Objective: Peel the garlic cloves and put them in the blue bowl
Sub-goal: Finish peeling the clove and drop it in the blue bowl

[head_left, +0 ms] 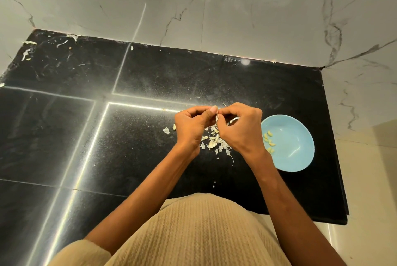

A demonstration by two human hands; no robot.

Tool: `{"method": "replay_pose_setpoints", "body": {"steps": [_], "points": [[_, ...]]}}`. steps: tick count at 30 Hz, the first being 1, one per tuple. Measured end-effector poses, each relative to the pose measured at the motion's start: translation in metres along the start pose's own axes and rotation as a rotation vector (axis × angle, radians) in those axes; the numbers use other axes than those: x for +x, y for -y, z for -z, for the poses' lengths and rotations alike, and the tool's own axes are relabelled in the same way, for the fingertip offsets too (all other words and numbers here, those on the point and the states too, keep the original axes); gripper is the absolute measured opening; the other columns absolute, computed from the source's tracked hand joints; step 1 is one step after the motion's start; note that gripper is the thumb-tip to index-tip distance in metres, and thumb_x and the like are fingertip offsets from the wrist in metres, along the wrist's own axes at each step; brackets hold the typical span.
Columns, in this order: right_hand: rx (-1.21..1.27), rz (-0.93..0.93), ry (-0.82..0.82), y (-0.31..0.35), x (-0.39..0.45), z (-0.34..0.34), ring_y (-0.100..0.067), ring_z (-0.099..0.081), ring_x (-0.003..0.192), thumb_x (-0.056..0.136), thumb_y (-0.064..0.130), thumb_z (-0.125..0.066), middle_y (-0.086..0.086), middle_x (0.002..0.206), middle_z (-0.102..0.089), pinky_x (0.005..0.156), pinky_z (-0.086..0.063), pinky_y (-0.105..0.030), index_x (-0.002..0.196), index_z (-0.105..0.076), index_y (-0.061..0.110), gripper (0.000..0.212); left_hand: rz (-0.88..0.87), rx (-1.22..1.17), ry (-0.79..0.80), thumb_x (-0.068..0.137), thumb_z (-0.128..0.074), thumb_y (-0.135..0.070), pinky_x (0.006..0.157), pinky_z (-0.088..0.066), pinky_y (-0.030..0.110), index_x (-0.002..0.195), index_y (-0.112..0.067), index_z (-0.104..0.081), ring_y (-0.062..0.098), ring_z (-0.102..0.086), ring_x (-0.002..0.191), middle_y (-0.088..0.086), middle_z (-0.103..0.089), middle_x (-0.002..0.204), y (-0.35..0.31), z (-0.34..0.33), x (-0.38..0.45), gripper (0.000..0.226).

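Observation:
My left hand and my right hand are raised together over the black counter, fingertips meeting around a small garlic clove that is mostly hidden between them. Under the hands lies a heap of pale garlic skins, perhaps with cloves among them. The blue bowl sits just right of my right wrist and holds several peeled yellowish cloves on its left side.
Loose skin scraps lie at the counter's far left corner and left of the heap. A marble wall rises behind and to the right. The counter's right edge runs close to the bowl.

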State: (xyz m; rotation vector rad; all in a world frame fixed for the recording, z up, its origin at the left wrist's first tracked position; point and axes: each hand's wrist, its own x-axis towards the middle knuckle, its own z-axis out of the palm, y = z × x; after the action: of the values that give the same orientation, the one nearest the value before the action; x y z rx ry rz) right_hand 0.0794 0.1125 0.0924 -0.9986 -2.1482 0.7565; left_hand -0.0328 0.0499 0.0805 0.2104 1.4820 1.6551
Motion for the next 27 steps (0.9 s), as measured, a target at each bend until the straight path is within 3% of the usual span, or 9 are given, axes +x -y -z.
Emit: {"method": "replay_pose_setpoints", "body": {"steps": [8,13,18,22,27], "points": [[-0.030,0.008,-0.039,0.005,0.001,0.000,-0.008,-0.066,0.055,0.076,0.017,-0.074,0.003,0.066,-0.074,0.056,-0.056,-0.027,0.075,-0.081,0.015,0.008,-0.183,0.239,-0.011,0.085,-0.075,0.000,0.069,-0.062,0.032,0.086,0.001,-0.077,0.024,-0.076,0.075,0.010,-0.076,0.077,0.002,-0.002,-0.001,0.003],[-0.024,0.001,-0.051,0.004,0.002,0.000,-0.007,-0.066,0.055,0.075,0.014,-0.076,0.003,0.067,-0.075,0.056,-0.056,-0.024,0.077,-0.083,0.015,0.007,-0.262,0.316,0.031,0.086,-0.073,0.001,0.067,-0.061,0.026,0.081,-0.009,-0.078,0.018,-0.075,0.073,0.004,-0.076,0.075,0.001,-0.001,-0.002,0.013],[0.138,-0.147,-0.009,0.000,0.006,0.007,-0.006,-0.071,0.058,0.080,0.011,-0.078,0.005,0.069,-0.075,0.058,-0.061,-0.028,0.080,-0.083,0.014,0.005,-0.200,0.217,0.092,0.087,-0.074,-0.005,0.071,-0.060,0.030,0.087,-0.005,-0.078,0.024,-0.070,0.074,0.013,-0.076,0.081,0.002,0.003,0.004,0.004],[0.342,-0.316,0.013,-0.001,0.007,0.012,-0.020,-0.071,0.052,0.084,0.004,-0.078,-0.002,0.065,-0.074,0.052,-0.061,-0.036,0.080,-0.080,0.010,0.007,-0.065,0.065,0.182,0.091,-0.070,-0.007,0.070,-0.056,0.026,0.094,-0.002,-0.076,0.017,-0.065,0.070,0.013,-0.074,0.081,0.002,0.005,0.005,0.009],[0.479,-0.383,0.035,0.001,0.008,0.016,-0.024,-0.070,0.052,0.084,-0.001,-0.076,-0.007,0.064,-0.073,0.050,-0.059,-0.030,0.081,-0.078,0.007,0.009,0.023,-0.043,0.202,0.092,-0.069,-0.007,0.068,-0.058,0.024,0.098,-0.002,-0.074,0.014,-0.066,0.067,0.007,-0.073,0.079,0.000,0.003,0.003,0.009]]}}
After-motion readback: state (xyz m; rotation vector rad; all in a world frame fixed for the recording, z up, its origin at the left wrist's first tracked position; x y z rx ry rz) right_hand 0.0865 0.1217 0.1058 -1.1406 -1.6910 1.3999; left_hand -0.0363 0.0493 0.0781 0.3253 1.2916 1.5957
